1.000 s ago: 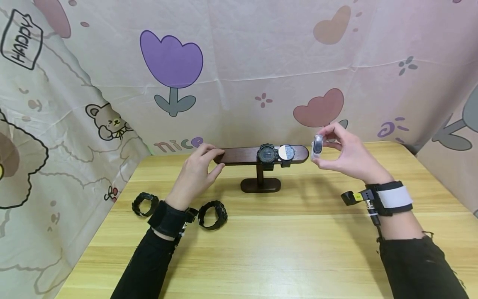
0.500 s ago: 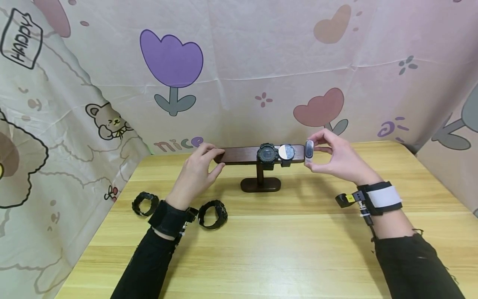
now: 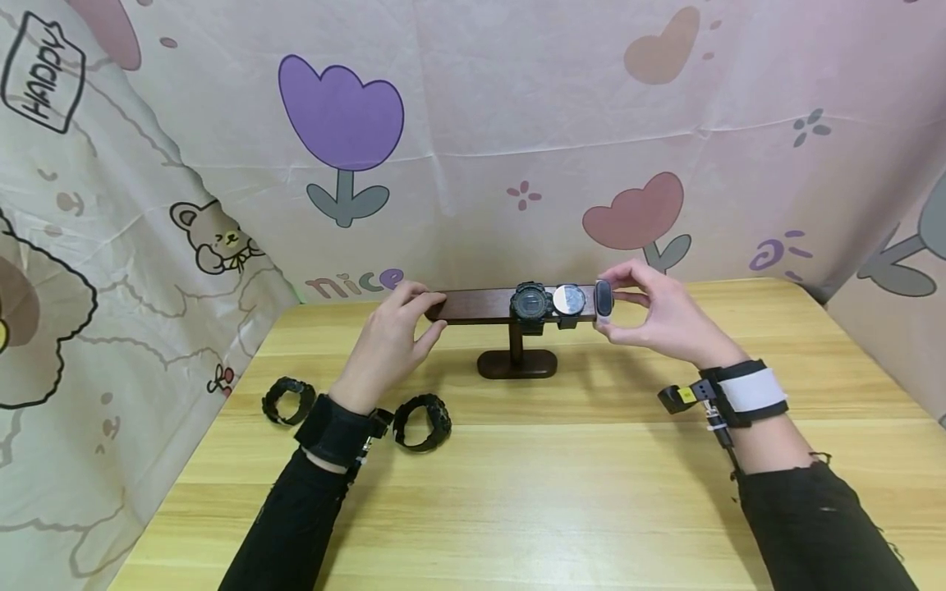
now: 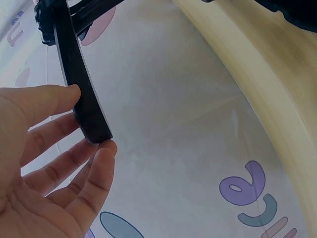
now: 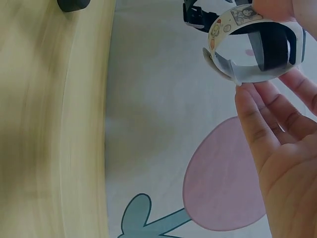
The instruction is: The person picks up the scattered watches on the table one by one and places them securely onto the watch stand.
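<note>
A dark wooden watch stand (image 3: pixel 473 305) with a horizontal bar stands on the table. My left hand (image 3: pixel 388 349) grips the bar's left end, thumb on one side and fingers on the other. Thumb and fingers of my right hand (image 3: pixel 665 316) pinch a fitness band (image 3: pixel 603 298) with a dark oval face. Its pale strap (image 5: pixel 252 77), printed with cartoons, is closed in a loop; in the right wrist view the end of the bar sits inside it. Along the bar to its left are a round light-faced watch (image 3: pixel 569 300) and a bulky black watch (image 3: pixel 530 304).
Two black watches lie looped on the wooden table (image 3: pixel 562 509): one (image 3: pixel 288 402) left of my left wrist, another (image 3: pixel 423 423) just right of it. A printed cloth backdrop (image 3: pixel 473 164) hangs behind the table and along its sides.
My right hand has moved left with the fitness band, from beside the stand onto the bar's right end. My left hand has stayed on the left end.
</note>
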Available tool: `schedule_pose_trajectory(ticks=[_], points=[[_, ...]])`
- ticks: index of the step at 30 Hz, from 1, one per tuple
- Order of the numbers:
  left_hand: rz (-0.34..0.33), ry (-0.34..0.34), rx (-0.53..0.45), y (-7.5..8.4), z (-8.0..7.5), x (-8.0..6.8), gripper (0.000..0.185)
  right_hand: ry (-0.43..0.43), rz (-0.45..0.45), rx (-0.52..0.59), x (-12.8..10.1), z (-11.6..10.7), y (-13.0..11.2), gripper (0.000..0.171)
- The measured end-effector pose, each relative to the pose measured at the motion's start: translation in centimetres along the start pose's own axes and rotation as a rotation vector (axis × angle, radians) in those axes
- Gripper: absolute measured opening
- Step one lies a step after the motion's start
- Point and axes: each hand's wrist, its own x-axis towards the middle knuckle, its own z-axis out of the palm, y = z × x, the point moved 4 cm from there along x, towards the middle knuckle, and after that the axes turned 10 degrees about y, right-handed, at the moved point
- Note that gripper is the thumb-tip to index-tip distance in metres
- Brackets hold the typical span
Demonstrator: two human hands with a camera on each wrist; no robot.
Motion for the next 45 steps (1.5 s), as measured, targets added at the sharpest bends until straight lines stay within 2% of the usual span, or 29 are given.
schedule_pose_trajectory(ticks=[35, 45], points=[[0.004, -0.010, 0.011, -0.01, 0.10, 0.07, 0.035, -0.027, -0.073, -0.081, 0.17, 0.52, -0.58, 0.062], [0.007, -0.018, 0.027, -0.06, 0.05, 0.02, 0.037, -0.047, -0.048, -0.098, 0.17, 0.43, -0.56, 0.064]])
